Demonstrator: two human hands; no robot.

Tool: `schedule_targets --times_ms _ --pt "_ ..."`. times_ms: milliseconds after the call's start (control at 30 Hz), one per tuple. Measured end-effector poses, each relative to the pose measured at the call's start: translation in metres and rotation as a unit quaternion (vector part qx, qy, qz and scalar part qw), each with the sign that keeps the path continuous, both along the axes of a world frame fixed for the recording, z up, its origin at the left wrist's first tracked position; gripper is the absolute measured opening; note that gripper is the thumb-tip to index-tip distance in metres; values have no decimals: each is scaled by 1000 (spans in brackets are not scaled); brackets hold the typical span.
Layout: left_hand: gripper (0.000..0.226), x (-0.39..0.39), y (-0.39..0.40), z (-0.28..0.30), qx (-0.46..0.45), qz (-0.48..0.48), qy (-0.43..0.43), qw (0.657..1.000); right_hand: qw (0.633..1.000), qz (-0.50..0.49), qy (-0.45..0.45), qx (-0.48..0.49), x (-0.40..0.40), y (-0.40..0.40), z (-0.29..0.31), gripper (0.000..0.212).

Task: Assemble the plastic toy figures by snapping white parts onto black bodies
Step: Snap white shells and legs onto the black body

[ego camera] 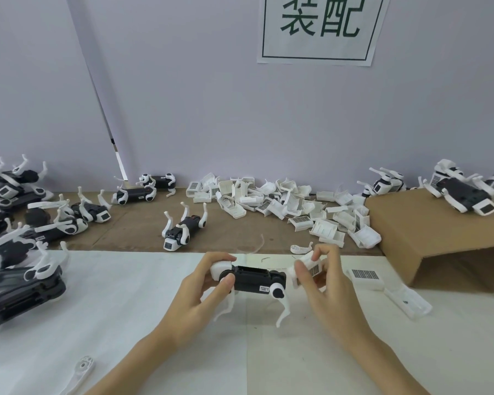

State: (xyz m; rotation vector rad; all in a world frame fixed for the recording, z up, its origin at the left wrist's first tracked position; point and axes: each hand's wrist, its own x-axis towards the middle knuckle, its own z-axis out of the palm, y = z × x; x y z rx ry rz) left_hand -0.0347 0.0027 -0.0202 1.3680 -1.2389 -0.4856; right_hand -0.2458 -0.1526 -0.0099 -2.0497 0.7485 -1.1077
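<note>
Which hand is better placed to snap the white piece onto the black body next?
Right. The right hand already pinches the white part beside the free end of the black body, while the left hand grips the other end to steady it.

Soft, even light fills the scene, bright and without hard glare. The white sheet (97, 295) on the table is close to washed out, and only faint shadows lie under the two hands. The wide lens bends the view: left of the sheet, the pile of toy figures (17, 252) is stretched and smeared. The wall sign (322, 27) above reads sharply, though its edges bow.
</note>
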Motion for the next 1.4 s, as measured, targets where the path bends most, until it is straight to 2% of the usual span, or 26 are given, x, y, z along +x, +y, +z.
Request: schedule_targets --times_ms 100,200,333,400,533,633,800,933,1100,1200,1300,1400 --pt "43 -3 1 0 -1 -13 -13 1000 999 5 -33 8 0 -1 4 28" --pt "45 -6 2 0 -7 -18 -23 1000 996 58 -60 16 -3 1 7 50" --pt "41 -6 3 2 -13 -22 -29 999 981 117 -127 88 1 6 16 67" --pt "42 -7 3 2 -15 -21 -36 999 985 124 -96 78 4 12 18 64" --pt "49 -6 3 0 -15 -22 -68 997 987 141 61 -37 11 32 13 44" --pt "53 -7 3 1 -24 -35 -80 996 980 135 98 -105 14 38 9 43" --pt "42 -7 2 3 -40 -34 -135 989 975 132 140 -112 11 38 6 46" --pt "36 -8 2 2 -53 -33 -179 982 975 159 142 -64 10 31 9 42" --pt "37 -9 0 1 -49 -31 -184 981 970 192 141 -41 4 26 8 42" --pt "35 -10 1 1 -56 -37 -209 976 966 215 78 118 7 28 14 33" --pt "34 -14 0 0 -49 -55 -251 965 960 227 96 136 1 19 22 40" --pt "35 -15 2 0 -20 -66 -250 966 941 269 123 166 -6 10 26 45"
